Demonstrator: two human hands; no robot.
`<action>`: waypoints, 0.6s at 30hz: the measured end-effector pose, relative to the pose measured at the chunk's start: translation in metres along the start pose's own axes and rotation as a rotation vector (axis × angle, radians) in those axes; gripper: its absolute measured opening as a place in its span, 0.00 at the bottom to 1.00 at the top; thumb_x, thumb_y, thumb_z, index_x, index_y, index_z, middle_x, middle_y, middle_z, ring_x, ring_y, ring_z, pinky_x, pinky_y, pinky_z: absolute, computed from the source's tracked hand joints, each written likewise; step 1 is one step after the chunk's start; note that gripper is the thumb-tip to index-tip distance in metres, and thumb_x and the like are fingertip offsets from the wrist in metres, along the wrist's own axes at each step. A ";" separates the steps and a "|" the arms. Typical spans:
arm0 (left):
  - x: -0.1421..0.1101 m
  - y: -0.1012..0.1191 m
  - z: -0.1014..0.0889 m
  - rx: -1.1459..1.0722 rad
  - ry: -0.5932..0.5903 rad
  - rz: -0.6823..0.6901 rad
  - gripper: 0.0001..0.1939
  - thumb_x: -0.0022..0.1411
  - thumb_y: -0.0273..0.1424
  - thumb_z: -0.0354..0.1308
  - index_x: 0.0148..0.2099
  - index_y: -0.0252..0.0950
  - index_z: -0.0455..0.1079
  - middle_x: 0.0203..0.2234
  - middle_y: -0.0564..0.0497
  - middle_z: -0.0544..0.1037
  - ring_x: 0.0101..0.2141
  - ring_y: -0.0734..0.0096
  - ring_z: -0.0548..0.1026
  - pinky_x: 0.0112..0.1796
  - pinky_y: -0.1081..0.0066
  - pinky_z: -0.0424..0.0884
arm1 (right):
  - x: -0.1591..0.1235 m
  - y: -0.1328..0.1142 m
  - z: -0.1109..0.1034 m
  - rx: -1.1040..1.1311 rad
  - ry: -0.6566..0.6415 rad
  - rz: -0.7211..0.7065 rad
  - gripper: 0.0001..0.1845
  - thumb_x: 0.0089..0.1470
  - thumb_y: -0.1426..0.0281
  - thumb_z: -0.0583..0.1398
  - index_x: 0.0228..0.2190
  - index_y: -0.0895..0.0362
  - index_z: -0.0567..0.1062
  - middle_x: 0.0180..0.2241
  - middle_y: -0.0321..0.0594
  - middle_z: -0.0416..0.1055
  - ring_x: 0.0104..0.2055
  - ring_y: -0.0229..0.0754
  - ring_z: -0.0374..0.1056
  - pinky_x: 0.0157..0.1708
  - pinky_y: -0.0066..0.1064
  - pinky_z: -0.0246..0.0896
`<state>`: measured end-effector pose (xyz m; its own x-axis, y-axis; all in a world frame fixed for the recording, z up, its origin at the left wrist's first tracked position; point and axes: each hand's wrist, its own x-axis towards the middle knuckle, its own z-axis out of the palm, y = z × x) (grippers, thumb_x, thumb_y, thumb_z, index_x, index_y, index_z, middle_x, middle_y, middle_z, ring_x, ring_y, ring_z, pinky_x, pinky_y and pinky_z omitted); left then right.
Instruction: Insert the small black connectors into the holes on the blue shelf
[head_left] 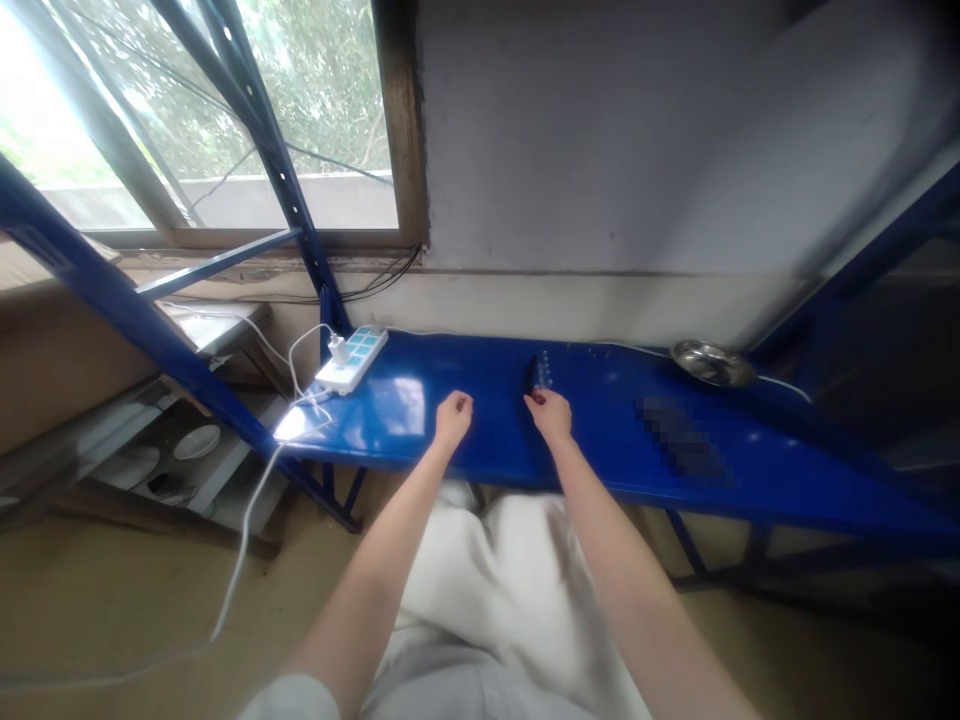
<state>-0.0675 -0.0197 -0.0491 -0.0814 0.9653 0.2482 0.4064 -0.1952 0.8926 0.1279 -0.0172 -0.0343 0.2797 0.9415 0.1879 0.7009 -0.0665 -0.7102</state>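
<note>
My left hand (pixel 454 418) is over the front half of the blue shelf, its fingers pinched together. Whatever may be between those fingertips is too small to make out. A short way to the right, my right hand (pixel 551 412) is also closed, thumb against curled fingers. Just beyond its fingertips is a small dark strip-like piece (pixel 534 373), with several clear round bits (pixel 546 368) along its right side. The fingers hide its near end, so whether they grip it or only touch it does not show.
On the blue shelf (pixel 495 440), a white power strip (pixel 354 360) with a plugged-in charger (pixel 339 349) lies at left. A shiny metal dish (pixel 712 364) stands at back right, and a pixelated dark patch (pixel 684 440) lies nearer. A white cable (pixel 247 530) hangs off the left end.
</note>
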 end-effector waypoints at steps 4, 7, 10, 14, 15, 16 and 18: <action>0.000 -0.001 0.000 0.007 -0.005 0.004 0.08 0.56 0.31 0.48 0.31 0.35 0.67 0.23 0.54 0.71 0.26 0.76 0.69 0.31 0.75 0.64 | 0.002 0.000 -0.001 -0.019 -0.040 0.027 0.14 0.49 0.63 0.56 0.31 0.61 0.75 0.31 0.47 0.73 0.29 0.42 0.67 0.26 0.30 0.61; 0.000 -0.002 0.001 0.010 0.001 0.010 0.07 0.56 0.31 0.48 0.32 0.35 0.67 0.23 0.54 0.71 0.26 0.76 0.69 0.31 0.75 0.64 | 0.001 0.003 -0.005 -0.043 -0.041 0.038 0.14 0.50 0.64 0.56 0.33 0.62 0.75 0.33 0.49 0.73 0.31 0.43 0.68 0.28 0.31 0.61; 0.000 -0.002 0.000 0.010 -0.003 0.001 0.07 0.56 0.30 0.48 0.32 0.35 0.67 0.23 0.54 0.71 0.26 0.76 0.69 0.32 0.75 0.64 | 0.001 0.007 -0.008 -0.077 -0.005 0.059 0.15 0.50 0.64 0.57 0.34 0.61 0.75 0.34 0.49 0.74 0.33 0.45 0.69 0.30 0.31 0.61; -0.001 0.001 -0.001 0.003 -0.011 0.000 0.07 0.55 0.29 0.49 0.31 0.35 0.67 0.22 0.55 0.71 0.26 0.77 0.68 0.31 0.75 0.63 | 0.002 0.013 -0.010 -0.121 0.039 0.104 0.15 0.49 0.61 0.57 0.32 0.59 0.76 0.32 0.48 0.74 0.33 0.45 0.69 0.28 0.31 0.59; -0.001 0.001 -0.001 0.003 -0.011 -0.003 0.07 0.55 0.29 0.49 0.31 0.35 0.67 0.22 0.55 0.71 0.26 0.77 0.68 0.31 0.75 0.63 | 0.003 0.015 -0.010 -0.134 0.052 0.103 0.15 0.49 0.61 0.57 0.32 0.59 0.77 0.32 0.47 0.74 0.33 0.45 0.69 0.28 0.31 0.59; -0.001 0.001 -0.001 0.005 -0.010 -0.006 0.07 0.55 0.29 0.49 0.31 0.35 0.67 0.22 0.55 0.71 0.26 0.77 0.68 0.31 0.75 0.63 | 0.003 0.016 -0.010 -0.147 0.063 0.096 0.15 0.49 0.60 0.56 0.31 0.58 0.77 0.31 0.47 0.75 0.32 0.45 0.69 0.28 0.31 0.58; -0.001 0.002 -0.001 0.013 -0.010 -0.006 0.07 0.55 0.29 0.49 0.31 0.35 0.67 0.22 0.55 0.71 0.26 0.77 0.68 0.31 0.75 0.63 | 0.004 0.018 -0.009 -0.174 0.078 0.084 0.16 0.50 0.59 0.56 0.30 0.58 0.77 0.30 0.47 0.75 0.31 0.45 0.69 0.27 0.31 0.58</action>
<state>-0.0678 -0.0212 -0.0475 -0.0749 0.9682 0.2387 0.4177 -0.1869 0.8892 0.1476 -0.0176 -0.0402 0.3872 0.9022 0.1899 0.7737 -0.2059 -0.5991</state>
